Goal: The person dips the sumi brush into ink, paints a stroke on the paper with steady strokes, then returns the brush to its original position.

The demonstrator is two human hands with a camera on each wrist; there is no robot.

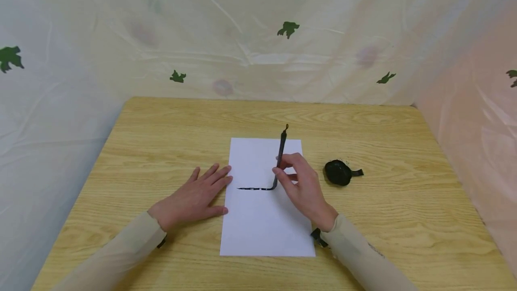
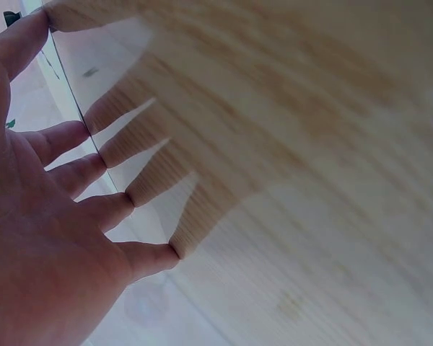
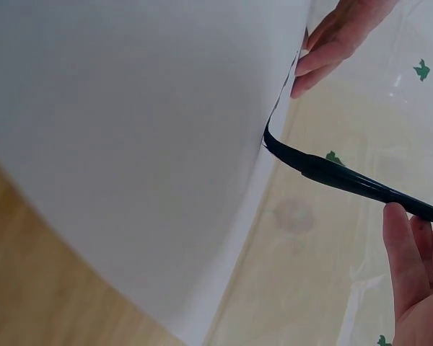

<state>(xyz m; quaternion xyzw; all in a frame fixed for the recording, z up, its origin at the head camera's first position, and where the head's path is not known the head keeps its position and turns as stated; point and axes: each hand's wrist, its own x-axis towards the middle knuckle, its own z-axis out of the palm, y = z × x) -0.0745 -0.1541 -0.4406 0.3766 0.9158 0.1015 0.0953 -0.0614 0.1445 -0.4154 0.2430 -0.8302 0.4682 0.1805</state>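
A white sheet of paper (image 1: 258, 228) lies on the wooden table, with a black horizontal ink stroke (image 1: 252, 188) across its middle. My right hand (image 1: 304, 187) pinches a dark ink brush (image 1: 282, 147) between thumb and fingers, its handle nearly upright. In the right wrist view, the bristles (image 3: 281, 149) bend against the paper at the stroke's right end. My left hand (image 1: 194, 201) lies flat with fingers spread, fingertips on the sheet's left edge. The left wrist view shows that hand (image 2: 50, 238) from the palm side, fingertips touching the surface.
To the right of the paper sits a small black round dish (image 1: 338, 173) with a short handle, dark specks by its rim. The light wooden table (image 1: 404, 210) reaches back to pale sheeting (image 1: 242, 35) with green leaf shapes, which also hangs at both sides.
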